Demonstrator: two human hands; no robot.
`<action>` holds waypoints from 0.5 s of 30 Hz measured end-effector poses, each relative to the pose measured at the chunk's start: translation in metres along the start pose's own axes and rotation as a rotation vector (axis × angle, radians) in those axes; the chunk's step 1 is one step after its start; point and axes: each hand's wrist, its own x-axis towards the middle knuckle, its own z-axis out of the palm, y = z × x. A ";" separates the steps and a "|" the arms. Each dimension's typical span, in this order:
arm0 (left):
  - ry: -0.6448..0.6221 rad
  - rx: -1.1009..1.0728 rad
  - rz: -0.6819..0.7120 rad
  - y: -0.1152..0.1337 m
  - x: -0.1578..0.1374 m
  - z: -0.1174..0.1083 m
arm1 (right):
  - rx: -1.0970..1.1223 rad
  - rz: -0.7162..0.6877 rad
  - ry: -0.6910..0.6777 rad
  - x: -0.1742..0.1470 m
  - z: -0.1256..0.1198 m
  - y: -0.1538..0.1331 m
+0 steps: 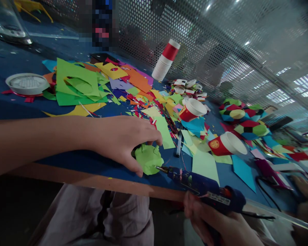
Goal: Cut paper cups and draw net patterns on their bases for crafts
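My left hand [128, 138] is curled around a small green paper piece [150, 159] with tabs at its upper edge, near the front edge of the blue table. Thumb and fingers grip its left and top sides. Wrapped round the handle of a dark blue glue gun [200, 182] is my right hand [213, 220]. The gun's metal nozzle points left, and its tip is at the right side of the green piece; I cannot tell whether they touch. The underside of the green piece is hidden.
Paper scraps and sheets [77, 80] in many colours cover the table's middle. Beyond them stands a stack of paper cups [166, 59]. Single red-and-white cups [227, 143] lie to the right, near a purple glue gun [272, 174]. Another person's hand [305, 188] shows at the right edge.
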 end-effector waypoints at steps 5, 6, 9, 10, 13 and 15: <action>-0.009 -0.005 -0.013 0.001 0.000 -0.001 | 0.047 0.029 -0.026 0.001 -0.003 0.001; -0.011 -0.006 -0.015 0.002 0.000 -0.001 | 0.052 0.034 -0.023 0.000 -0.003 0.001; -0.006 -0.007 -0.016 0.002 0.000 -0.001 | 0.069 0.021 -0.024 -0.001 -0.003 0.000; -0.001 -0.006 -0.015 0.001 0.000 -0.001 | 0.074 0.008 -0.027 -0.002 -0.003 0.000; 0.002 -0.001 -0.015 0.001 -0.001 0.000 | 0.042 -0.029 -0.021 -0.003 -0.004 0.000; -0.007 0.002 -0.019 0.000 -0.001 0.000 | -0.077 -0.070 0.017 -0.004 -0.006 0.000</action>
